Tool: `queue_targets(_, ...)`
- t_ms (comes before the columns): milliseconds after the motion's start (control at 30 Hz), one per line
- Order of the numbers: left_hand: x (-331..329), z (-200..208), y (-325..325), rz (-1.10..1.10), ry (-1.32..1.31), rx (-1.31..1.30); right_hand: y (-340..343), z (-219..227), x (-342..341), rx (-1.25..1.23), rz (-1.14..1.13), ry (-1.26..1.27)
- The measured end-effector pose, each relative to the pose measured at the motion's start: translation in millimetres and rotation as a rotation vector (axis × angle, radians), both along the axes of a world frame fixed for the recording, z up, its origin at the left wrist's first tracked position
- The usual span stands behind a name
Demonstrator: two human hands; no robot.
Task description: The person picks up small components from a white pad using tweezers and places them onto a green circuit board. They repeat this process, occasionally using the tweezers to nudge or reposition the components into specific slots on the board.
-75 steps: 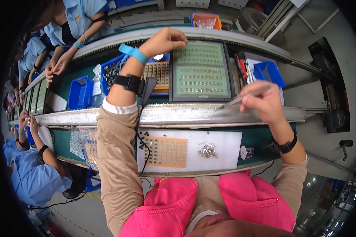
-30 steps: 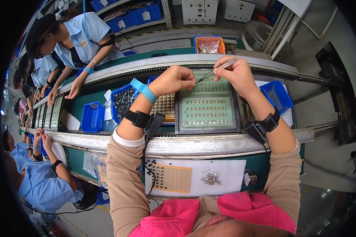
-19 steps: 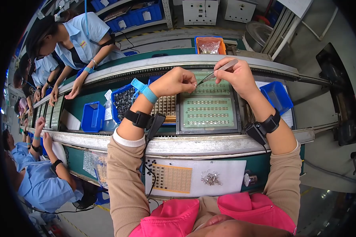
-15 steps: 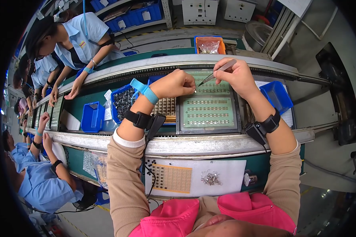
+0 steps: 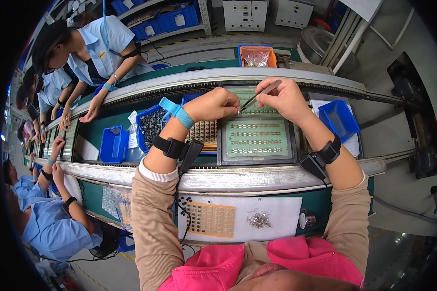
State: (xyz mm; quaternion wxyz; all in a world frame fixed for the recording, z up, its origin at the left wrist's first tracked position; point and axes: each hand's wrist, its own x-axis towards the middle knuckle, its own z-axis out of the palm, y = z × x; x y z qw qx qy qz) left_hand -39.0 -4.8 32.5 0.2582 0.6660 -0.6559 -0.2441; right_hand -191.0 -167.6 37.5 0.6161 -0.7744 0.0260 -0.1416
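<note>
My left hand (image 5: 223, 103) is closed in a pinch over the left edge of the far green circuit board (image 5: 243, 90). A tiny shiny metal piece (image 5: 239, 112) shows at its fingertips. Slim tweezers (image 5: 250, 103) are gripped in my right hand (image 5: 282, 98), slanting down to the left with their tips at that piece. Closer to me lies another green circuit board (image 5: 255, 138) with rows of small metal parts, set in a dark frame (image 5: 222, 150). Left of it, partly under my left forearm, is a brown board (image 5: 204, 132) bearing rows of small dark parts.
Blue bins stand at the left (image 5: 113, 144) and right (image 5: 340, 119); another bin (image 5: 151, 127) holds black parts. A metal rail (image 5: 238, 180) runs before me. A white pad (image 5: 281, 208) carries a tan board (image 5: 218, 220) and metal clips (image 5: 260, 219). Co-workers (image 5: 102, 43) work leftward.
My right hand has shifted slightly left and down, bringing the tweezer tips to the metal piece at my left fingertips. My left hand has stayed nearly still.
</note>
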Motion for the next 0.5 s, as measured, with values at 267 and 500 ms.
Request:
queue_targets(267, 0.4, -2.4, 0.3, -0.014, 0.037, 0.021, 2.7, 4.9, -2.3, 0.005, 0.06, 0.003)
queue_targets(500, -0.5, -3.7, -0.5, -0.012, 0.024, 0.019, 3.7, 3.6, -2.3, -0.02, 0.056, 0.022)
